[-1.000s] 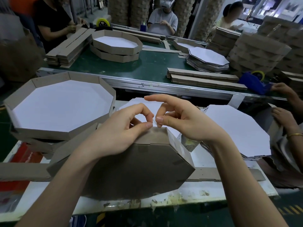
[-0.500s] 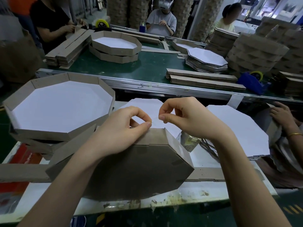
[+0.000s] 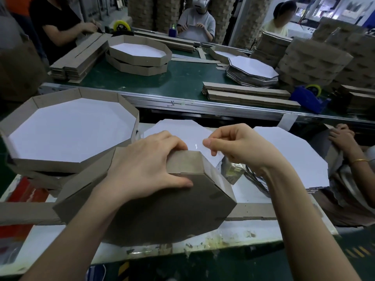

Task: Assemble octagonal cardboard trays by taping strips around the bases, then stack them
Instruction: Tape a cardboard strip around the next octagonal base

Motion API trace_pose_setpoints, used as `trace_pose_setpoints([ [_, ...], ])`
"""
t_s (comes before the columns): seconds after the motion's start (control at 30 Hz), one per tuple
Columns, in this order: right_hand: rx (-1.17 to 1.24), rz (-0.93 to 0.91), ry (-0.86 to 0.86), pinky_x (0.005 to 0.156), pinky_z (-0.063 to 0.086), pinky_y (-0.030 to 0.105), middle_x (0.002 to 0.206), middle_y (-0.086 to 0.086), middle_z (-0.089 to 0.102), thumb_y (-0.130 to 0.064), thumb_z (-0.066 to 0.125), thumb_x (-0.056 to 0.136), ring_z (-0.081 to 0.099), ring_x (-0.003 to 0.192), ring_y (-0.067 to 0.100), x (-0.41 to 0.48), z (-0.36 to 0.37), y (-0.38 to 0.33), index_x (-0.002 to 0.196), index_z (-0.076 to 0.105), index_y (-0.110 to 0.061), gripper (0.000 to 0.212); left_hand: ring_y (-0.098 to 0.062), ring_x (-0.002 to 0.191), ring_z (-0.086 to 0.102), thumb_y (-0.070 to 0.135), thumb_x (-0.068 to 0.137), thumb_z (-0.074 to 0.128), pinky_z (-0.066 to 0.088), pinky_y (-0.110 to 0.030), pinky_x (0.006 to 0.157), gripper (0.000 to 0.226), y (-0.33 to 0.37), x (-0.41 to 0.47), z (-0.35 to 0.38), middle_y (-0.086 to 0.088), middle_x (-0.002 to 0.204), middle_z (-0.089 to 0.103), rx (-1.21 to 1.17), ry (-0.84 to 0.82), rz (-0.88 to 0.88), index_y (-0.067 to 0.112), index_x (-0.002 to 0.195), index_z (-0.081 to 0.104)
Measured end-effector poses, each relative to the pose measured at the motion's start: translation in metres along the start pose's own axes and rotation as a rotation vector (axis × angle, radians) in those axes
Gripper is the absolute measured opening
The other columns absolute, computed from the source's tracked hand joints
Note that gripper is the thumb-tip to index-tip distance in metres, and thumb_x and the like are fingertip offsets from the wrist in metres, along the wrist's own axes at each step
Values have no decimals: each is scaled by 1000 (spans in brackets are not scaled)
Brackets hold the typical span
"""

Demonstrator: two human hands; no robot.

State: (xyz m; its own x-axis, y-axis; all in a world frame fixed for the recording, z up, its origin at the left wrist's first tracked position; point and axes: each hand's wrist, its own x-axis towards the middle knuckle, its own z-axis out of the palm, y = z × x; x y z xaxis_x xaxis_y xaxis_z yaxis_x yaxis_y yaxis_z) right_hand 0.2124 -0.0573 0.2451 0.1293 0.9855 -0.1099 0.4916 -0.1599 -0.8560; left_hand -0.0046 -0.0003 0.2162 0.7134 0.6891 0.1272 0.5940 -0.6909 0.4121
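Tray: the tray (image 3: 172, 216) you are working on stands at the middle of the bench (image 3: 253, 238), brown underside towards you, its far edge tipped up.
Left grip: your left grip (image 3: 142, 169) holds the tray's top edge, the fingers curled over the far side and the thumb pressed flat on the brown underside.
Wall: the folded wall (image 3: 183, 162) shows at the tray's top right corner, just beside your left fingers.
Right grip: your right grip (image 3: 241, 147) hangs just above and right of that corner, thumb and forefinger pinching together on what looks like clear tape (image 3: 195, 146); only a glint of it shows.
Strip: a loose strip (image 3: 253, 212) lies flat under the tray and sticks out to both sides.
Finished trays: a stack (image 3: 46, 164) sits left of the tray, white insides up.
Loose base: one white base (image 3: 176, 128) lies just beyond the tray.
Base pile: more bases (image 3: 294, 159) lie right of the tray.
Conveyor: the green belt (image 3: 182, 80) runs well beyond the tray, with a blue dispenser (image 3: 306, 99) at its right.
Neighbour: another person's hand (image 3: 343, 138) rests on cardboard far right of the tray.
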Motion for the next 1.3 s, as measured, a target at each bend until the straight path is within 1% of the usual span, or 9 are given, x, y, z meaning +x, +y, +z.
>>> trace_pose_setpoints([
  [0.3,-67,-55,-15,43,32,5,58,-3,68,-22,76,86,47,41,-2,2,21,-8,73,73,-5,21,2,85,51,77,52,69,40,-19,59,75,1,-1,2,30,96,45,-106,31,-33,45,105,28],
  [0.47,-140,-56,14,65,48,29,65,3,72,-24,79,82,58,62,12,2,26,-11,69,73,-9,20,2,78,50,76,51,69,35,-22,53,74,2,-4,4,23,91,49,-86,76,-32,38,98,27],
  [0.7,-365,-86,107,42,34,9,51,-11,57,-36,83,76,47,45,-2,3,34,-14,64,65,-17,28,-3,75,52,75,53,70,39,-24,53,71,0,-5,7,19,87,49,-71,94,-24,38,95,28],
  [0.93,-531,-67,33,55,39,24,74,-16,52,-53,78,75,49,64,1,4,28,-17,86,56,-25,37,-1,74,52,75,52,71,41,-25,54,69,-1,-6,10,20,85,49,-92,111,-16,39,94,29],
  [1.0,-537,-65,-17,59,40,26,68,-17,54,-56,76,76,51,63,1,5,24,-16,88,59,-25,36,-2,74,52,76,52,69,42,-26,54,68,0,-7,11,18,85,50,-82,109,-5,39,94,29],
  [1.1,-604,-74,-80,53,33,23,47,-19,52,-64,65,80,49,51,-1,10,21,-12,67,65,-29,37,-4,74,53,78,51,65,47,-30,56,68,-3,-7,9,17,85,51,-86,112,-20,39,94,29],
  [1.17,-493,-91,-131,55,31,24,45,-12,45,-60,64,83,40,48,5,15,21,-2,54,64,-27,44,-3,75,52,78,51,64,47,-30,56,68,-5,-7,8,17,85,50,-96,107,-20,39,94,30],
  [1.27,-148,-142,-225,63,35,28,64,9,50,-46,67,88,44,62,13,16,23,17,67,63,-8,44,-2,73,50,79,51,62,40,-27,53,67,-3,-8,9,17,83,50,-80,102,7,39,93,30],
  [1.3,-11,-134,-265,62,36,23,64,6,51,-41,65,91,46,62,11,16,24,25,69,61,-6,41,-3,73,50,80,51,62,38,-27,53,67,-3,-8,9,16,82,50,-75,105,7,38,93,30],
])
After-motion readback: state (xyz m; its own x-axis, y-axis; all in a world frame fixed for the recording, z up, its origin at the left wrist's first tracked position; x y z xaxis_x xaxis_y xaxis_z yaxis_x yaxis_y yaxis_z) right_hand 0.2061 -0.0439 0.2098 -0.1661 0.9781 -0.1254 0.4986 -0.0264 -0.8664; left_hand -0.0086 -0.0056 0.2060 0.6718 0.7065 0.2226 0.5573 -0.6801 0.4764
